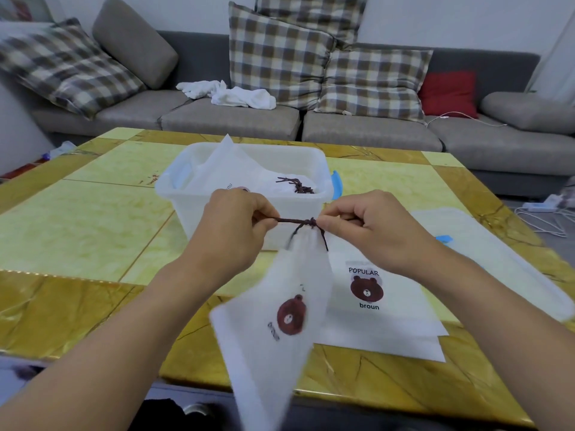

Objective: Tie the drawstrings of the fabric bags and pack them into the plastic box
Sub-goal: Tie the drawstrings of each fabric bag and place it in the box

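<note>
Nearest the camera, a white fabric bag (280, 325) hangs in the air above the front edge of the surface (93, 213), blurred, its bear print tilted and its gathered neck uppermost; the brown drawstring (295, 221) runs level, left to right, between the two hands. The left hand (236, 225) pinches one end with a clamped grip; the right hand (370, 225) pinches the cord just beside the knot (312, 222), its grip likewise clamped on the string. So the cord's long axis lies across the body, and the knot sits against the right fingertips, well nearer that hand than the left; pulling the hands apart along that line looks like the tightening move, and two loose tails dangle below the knot.

Under the right forearm, flat bags (382, 325) lie on the surface; at least two by their stacked edges, one reading "POPULAR broun". Beyond the hands stands one plastic box (199, 197), open, with one tied bag (249, 175) showing inside, its brown knot on top; whether more lie beneath I cannot tell. One clear lid (497, 253) with a blue clip lies to the right. Furthest off, a grey sofa (373, 132) carries four checked cushions.
</note>
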A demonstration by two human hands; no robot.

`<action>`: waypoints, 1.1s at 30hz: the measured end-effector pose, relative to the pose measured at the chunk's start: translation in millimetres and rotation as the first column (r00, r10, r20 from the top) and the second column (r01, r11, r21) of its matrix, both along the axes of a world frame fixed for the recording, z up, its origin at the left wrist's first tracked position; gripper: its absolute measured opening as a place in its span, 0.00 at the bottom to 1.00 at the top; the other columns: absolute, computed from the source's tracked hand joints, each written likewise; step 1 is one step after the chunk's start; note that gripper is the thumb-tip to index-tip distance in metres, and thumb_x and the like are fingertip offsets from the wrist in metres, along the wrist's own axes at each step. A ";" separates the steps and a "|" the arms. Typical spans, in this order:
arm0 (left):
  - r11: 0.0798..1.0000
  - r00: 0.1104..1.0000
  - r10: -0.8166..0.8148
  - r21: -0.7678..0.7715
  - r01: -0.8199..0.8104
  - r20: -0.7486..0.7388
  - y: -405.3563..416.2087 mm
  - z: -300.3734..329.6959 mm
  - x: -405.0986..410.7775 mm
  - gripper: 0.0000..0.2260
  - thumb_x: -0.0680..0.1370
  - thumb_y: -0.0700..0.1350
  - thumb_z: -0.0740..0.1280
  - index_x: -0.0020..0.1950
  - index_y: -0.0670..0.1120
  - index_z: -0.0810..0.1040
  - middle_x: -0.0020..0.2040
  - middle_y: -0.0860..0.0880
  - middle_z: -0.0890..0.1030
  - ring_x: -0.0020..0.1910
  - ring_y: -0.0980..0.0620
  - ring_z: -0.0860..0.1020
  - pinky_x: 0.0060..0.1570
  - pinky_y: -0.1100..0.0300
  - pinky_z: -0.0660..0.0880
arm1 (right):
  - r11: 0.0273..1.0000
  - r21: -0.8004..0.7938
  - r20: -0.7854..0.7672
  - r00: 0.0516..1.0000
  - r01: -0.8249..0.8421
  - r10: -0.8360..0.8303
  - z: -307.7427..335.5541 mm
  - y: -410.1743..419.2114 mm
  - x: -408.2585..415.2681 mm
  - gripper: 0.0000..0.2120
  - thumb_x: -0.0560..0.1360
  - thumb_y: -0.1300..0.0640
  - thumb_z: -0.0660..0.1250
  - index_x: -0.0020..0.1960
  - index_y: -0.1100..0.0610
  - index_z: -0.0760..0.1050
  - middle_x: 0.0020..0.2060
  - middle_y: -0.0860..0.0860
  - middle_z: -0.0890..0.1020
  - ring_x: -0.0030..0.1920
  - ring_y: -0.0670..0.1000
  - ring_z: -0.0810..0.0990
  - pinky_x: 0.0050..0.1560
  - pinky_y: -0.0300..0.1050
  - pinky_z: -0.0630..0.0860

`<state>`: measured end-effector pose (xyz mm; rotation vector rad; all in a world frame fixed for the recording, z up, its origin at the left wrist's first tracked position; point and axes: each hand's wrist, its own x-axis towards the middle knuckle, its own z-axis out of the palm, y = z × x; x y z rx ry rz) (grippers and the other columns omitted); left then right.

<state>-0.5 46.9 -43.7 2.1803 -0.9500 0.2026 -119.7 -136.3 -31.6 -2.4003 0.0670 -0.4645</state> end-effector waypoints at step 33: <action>0.980 0.958 0.150 0.090 -0.177 0.245 23.5 -14.4 60.6 0.30 0.77 0.56 0.69 0.76 0.49 0.68 0.76 0.45 0.67 0.75 0.44 0.63 0.75 0.47 0.59 | 0.766 0.400 -0.259 0.864 0.504 -0.433 21.4 -7.9 152.7 0.15 0.73 0.64 0.71 0.58 0.60 0.73 0.62 0.59 0.77 0.50 0.60 0.82 0.42 0.49 0.82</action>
